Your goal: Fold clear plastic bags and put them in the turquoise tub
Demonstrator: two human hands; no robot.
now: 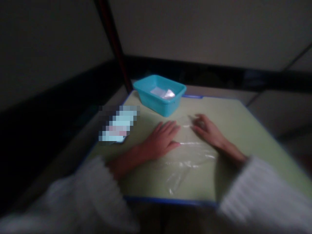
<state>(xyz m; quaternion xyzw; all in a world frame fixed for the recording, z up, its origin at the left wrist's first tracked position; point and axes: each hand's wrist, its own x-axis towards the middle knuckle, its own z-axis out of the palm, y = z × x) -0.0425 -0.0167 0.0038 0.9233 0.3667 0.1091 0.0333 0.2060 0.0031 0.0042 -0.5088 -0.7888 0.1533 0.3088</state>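
A clear plastic bag (pixel 188 159) lies spread and wrinkled on the pale green tabletop, with shiny creases across it. My left hand (pixel 163 138) rests palm down on its left side, fingers stretched out and thumb apart. At the bag's upper right is my right hand (pixel 207 130), touching or just over the plastic. Its fingers are loosely bent, with a gap between forefinger and thumb, and I see nothing held there. Dim light and blur hide the bag's exact edges.
A turquoise plastic basin (pixel 168 107) stands at the table's back left, with a whitish sheet and a shiny clear packet (pixel 169 94) inside. Left of my left hand lies a pixelated, phone-like object (pixel 120 125). The table (pixel 243 130) has a blue rim.
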